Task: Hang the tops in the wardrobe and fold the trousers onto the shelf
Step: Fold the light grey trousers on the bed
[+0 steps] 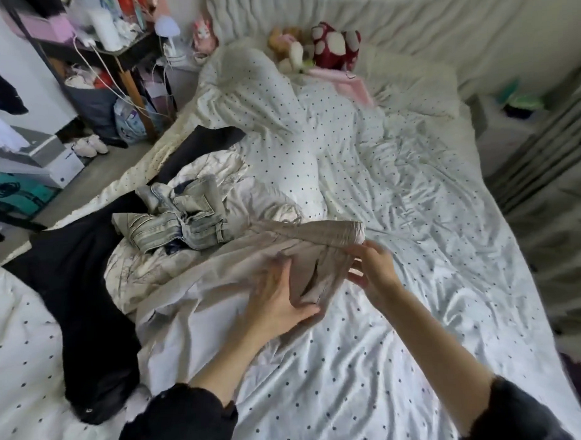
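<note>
Beige trousers (237, 254) lie spread across the bed, waistband toward the right. My left hand (278, 296) lies flat on them near the pocket, fingers straight. My right hand (370, 269) is at the waistband's edge with fingers loosely spread; blur hides whether it touches the cloth. A crumpled pair of light grey jeans (180, 217) sits just beyond the trousers. A black garment (77, 280) stretches over the bed's left side. White crumpled clothing (143, 274) lies under the jeans.
The bed (414, 215) has a white dotted duvet, with soft toys (326, 47) and a pink item at the headboard. A cluttered shelf rack (89, 62), shoe boxes (40, 159) and shoes stand on the floor at left. A curtain hangs at right.
</note>
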The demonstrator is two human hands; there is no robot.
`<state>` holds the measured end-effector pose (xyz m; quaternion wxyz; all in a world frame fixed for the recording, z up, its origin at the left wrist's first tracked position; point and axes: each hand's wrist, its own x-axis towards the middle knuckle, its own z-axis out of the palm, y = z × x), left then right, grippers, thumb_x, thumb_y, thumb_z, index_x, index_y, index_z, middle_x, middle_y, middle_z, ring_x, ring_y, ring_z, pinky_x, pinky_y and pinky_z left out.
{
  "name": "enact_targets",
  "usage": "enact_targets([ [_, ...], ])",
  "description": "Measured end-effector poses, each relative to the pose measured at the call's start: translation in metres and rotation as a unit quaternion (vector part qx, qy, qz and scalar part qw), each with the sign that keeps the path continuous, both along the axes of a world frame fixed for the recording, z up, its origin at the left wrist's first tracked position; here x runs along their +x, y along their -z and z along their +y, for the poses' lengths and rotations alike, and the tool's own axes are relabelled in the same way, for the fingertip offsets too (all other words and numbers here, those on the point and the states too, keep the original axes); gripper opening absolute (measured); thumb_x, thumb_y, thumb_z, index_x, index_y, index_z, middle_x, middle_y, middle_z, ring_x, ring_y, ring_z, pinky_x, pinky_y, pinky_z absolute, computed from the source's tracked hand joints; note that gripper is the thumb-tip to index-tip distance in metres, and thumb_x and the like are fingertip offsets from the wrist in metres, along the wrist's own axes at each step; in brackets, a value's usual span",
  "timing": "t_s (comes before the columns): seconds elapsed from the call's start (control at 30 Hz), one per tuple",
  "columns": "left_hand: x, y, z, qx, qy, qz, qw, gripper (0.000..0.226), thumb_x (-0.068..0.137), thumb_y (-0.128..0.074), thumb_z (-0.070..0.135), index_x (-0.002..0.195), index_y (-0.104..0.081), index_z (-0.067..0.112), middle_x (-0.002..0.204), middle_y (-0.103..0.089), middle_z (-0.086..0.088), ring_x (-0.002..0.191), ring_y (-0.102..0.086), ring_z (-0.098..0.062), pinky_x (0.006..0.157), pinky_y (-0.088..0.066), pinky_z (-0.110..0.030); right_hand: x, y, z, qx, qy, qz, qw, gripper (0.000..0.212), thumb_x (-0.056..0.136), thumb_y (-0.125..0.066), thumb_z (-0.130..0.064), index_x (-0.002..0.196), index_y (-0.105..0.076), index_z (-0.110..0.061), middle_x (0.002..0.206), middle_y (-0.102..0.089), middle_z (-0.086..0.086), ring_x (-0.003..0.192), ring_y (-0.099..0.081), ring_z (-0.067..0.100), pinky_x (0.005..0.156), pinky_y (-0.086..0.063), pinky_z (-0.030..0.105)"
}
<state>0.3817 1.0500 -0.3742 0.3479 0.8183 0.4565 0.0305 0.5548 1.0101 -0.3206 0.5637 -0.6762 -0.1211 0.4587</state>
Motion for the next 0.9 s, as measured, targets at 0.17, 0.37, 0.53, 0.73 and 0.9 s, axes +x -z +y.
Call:
enact_targets([
  [0.17, 0.078, -0.016, -0.092, 0.022, 0.003, 0.07, 0.997, 0.061, 0.087, -0.052, 0.038, 0.139, -0.029, 0.016, 0.139, -0.043, -0.015, 0.121, -0.047, -0.033, 0.088, -0.044, -0.038, 0.063, -0.018, -0.093, -0.019, 0.014, -0.034, 0.999, 0.017, 0.085, -0.053, 0.001, 0.075, -0.048, -0.013, 0.063, -0.057, 0.003, 0.055, -0.06, 0.014, 0.048, -0.052, 0.025],
  [0.37, 0.157, -0.024, -0.178, 0.056, 0.131, 0.02, 0.99, 0.022, 0.089, -0.045, 0.016, 0.111, -0.049, 0.016, 0.109, -0.063, -0.016, 0.101, -0.056, -0.039, 0.073, -0.046, -0.04, 0.156, -0.014, -0.197, -0.069, 0.1, -0.091, 0.988, 0.012, 0.085, -0.054, -0.002, 0.081, -0.052, -0.013, 0.079, -0.06, 0.012, 0.065, -0.061, 0.021, 0.049, -0.052, 0.027],
  [0.53, 0.231, -0.019, -0.25, 0.026, 0.244, -0.012, 0.969, 0.017, 0.092, -0.046, 0.016, 0.108, -0.052, 0.016, 0.103, -0.064, -0.012, 0.098, -0.057, -0.036, 0.073, -0.044, -0.038, 0.227, 0.012, -0.291, -0.175, 0.23, -0.181, 0.94, 0.013, 0.085, -0.044, -0.011, 0.094, -0.052, -0.016, 0.092, -0.06, 0.013, 0.089, -0.06, 0.034, 0.079, -0.054, 0.047],
  [0.73, 0.271, 0.01, -0.305, -0.142, 0.397, 0.089, 0.902, 0.007, 0.092, -0.048, 0.026, 0.098, -0.047, 0.025, 0.107, -0.058, -0.005, 0.11, -0.055, -0.027, 0.084, -0.042, -0.034, 0.251, 0.073, -0.391, -0.352, 0.283, -0.155, 0.879, 0.016, 0.083, -0.042, -0.007, 0.096, -0.047, -0.014, 0.09, -0.051, 0.011, 0.085, -0.051, 0.032, 0.08, -0.049, 0.04],
  [0.9, 0.264, 0.029, -0.265, -0.129, 0.327, 0.104, 0.93, 0.032, 0.096, -0.046, 0.022, 0.126, -0.056, 0.018, 0.129, -0.058, -0.002, 0.116, -0.055, -0.017, 0.097, -0.042, -0.029, 0.24, 0.12, -0.405, -0.436, 0.144, -0.077, 0.885, 0.042, 0.088, -0.053, -0.02, 0.125, -0.042, -0.002, 0.124, -0.051, 0.02, 0.109, -0.051, 0.035, 0.091, -0.046, 0.039],
])
